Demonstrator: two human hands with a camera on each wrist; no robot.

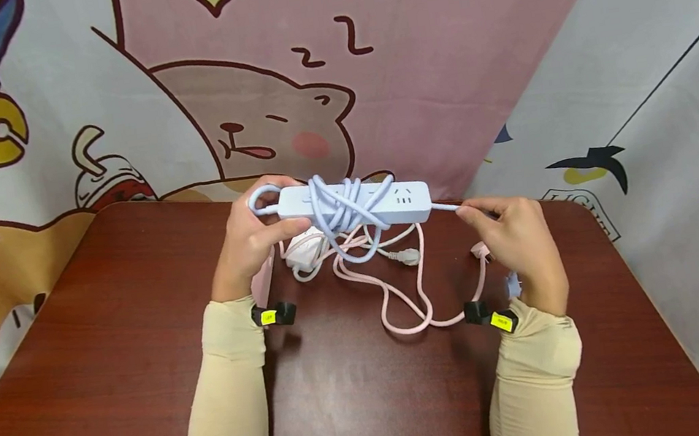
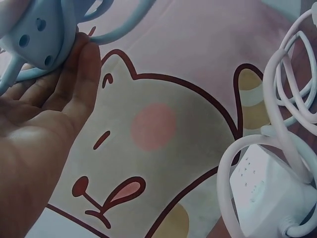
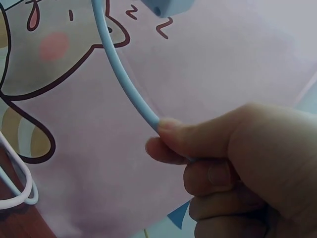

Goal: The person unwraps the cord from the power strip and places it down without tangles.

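Reddish-brown wooden worktop (image 1: 114, 396) below; my left hand (image 1: 247, 242) grips the light-blue plastic power strip (image 1: 407, 201) above it, my right hand (image 1: 518, 240) pinching its limp cable (image 1: 445, 207). Light, rigid body; holding its ends seems safest.

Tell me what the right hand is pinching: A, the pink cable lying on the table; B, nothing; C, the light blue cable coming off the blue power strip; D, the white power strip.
C: the right hand pinches the light blue cable between thumb and fingers, and that cable runs from the end of the blue power strip, which the left hand holds up.
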